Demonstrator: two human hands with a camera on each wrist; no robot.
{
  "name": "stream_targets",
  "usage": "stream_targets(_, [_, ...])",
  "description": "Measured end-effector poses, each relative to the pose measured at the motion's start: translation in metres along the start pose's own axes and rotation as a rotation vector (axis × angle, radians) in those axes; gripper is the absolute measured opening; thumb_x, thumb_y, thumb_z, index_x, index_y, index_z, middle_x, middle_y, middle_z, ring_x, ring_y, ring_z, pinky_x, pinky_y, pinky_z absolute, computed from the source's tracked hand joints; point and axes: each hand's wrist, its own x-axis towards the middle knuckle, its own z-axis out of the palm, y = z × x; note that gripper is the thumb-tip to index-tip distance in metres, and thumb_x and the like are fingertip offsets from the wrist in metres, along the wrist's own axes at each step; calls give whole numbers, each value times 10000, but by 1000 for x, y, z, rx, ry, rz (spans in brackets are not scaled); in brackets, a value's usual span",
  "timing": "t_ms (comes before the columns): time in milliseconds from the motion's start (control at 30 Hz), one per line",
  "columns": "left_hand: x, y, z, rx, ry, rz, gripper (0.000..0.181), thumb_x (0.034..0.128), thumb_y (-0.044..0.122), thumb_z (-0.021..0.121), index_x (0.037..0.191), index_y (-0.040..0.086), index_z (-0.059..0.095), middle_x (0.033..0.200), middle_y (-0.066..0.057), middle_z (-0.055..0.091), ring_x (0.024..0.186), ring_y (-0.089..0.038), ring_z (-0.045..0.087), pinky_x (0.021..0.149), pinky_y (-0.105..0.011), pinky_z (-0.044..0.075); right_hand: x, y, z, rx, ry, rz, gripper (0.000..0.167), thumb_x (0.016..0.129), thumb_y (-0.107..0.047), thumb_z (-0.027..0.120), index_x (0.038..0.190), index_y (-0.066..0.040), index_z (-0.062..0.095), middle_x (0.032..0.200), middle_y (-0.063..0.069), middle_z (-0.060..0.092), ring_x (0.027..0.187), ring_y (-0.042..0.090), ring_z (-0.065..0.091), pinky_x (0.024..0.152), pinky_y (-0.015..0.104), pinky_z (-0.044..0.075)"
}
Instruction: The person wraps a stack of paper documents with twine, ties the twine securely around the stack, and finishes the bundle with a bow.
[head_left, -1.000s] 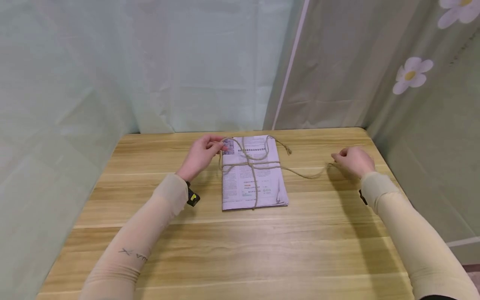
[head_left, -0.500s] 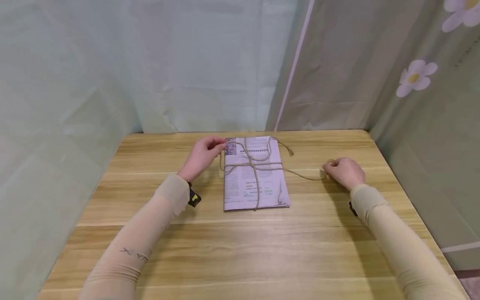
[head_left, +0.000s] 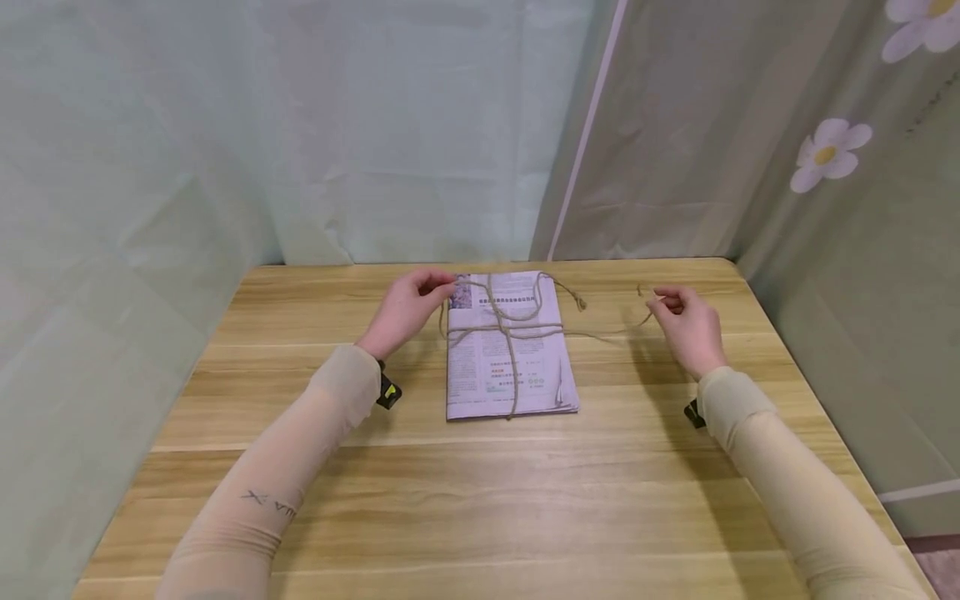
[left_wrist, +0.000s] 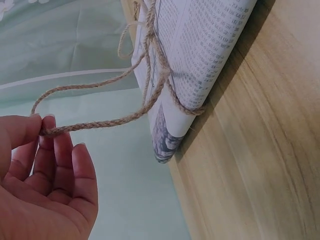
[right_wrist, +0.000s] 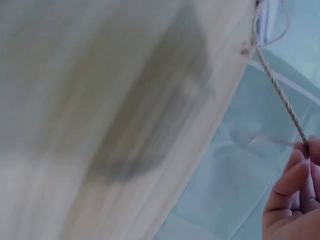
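A person handles twine (head_left: pixel 501 327) tied around a newspaper bundle (head_left: pixel 472 367) lying flat on a wood-grain desk (head_left: pixel 450 500). Strands cross near the middle of the bundle's top face, one running lengthwise, another from side to side. Beside the bundle's far left corner, the left hand (head_left: pixel 406 311) pinches a loop (left_wrist: pixel 110 123) of the twine between thumb and fingertips, its other fingers bent and empty. The loop stands clear of the paper, a hold that appears meant to stop it from falling flat. Well to the right of the bundle, the right hand (head_left: pixel 690 329) pinches the twine's tail (head_left: pixel 588 335) at the fingertips, a short bit poking out past them; gripping so near the end probably leaves the length toward the bundle free to be guided. With the bundle between the two hands, each likely has its own stretch of twine within reach. A knotted end (head_left: pixel 581 305) sits just off the bundle's far right corner. The bundle's long axis points away from the person, only slightly askew, its headline toward the far end and its loose sheet edges showing at the near right corner. Behind the bundle hangs a pale curtain (head_left: pixel 450 167).
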Motion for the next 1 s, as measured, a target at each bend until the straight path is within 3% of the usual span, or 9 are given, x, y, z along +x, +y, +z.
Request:
stream_targets(167, [1, 4, 1, 8, 14, 28, 269, 1032, 256, 642, 1236, 84, 671, 1151, -46, 670, 1078, -207, 599, 940, -407, 482, 6, -15, 3, 122, 92, 29, 467, 990, -485, 641, 1213, -77, 690, 1056, 69, 652, 922, 165, 575, 748, 260, 461])
stream_targets(300, [1, 6, 1, 18, 16, 33, 239, 1030, 272, 646, 1209, 115, 668, 1124, -40, 665, 1039, -213, 593, 903, -406, 484, 14, -26, 5, 199, 108, 47, 469, 967, -496, 671, 1181, -81, 715, 1022, 35, 653, 915, 145, 575, 764, 266, 455])
stream_targets(533, [3, 9, 2, 77, 6, 35, 246, 1028, 350, 640, 1191, 170, 684, 1120, 7, 656, 1032, -192, 589, 869, -401, 496, 28, -44, 13, 300, 60, 84, 465, 961, -493, 683, 1182, -85, 708, 1049, 17, 641, 944, 145, 561, 786, 291, 448])
stream_targets(1000, [2, 14, 5, 65, -28, 67, 268, 1028, 300, 650, 1204, 107, 709, 1097, -16, 629, 962, -212, 572, 786, -398, 496, 51, -75, 57, 363, -51, 6, 332, 1015, -255, 663, 1229, -5, 703, 1097, 64, 645, 962, 142, 563, 809, 258, 467])
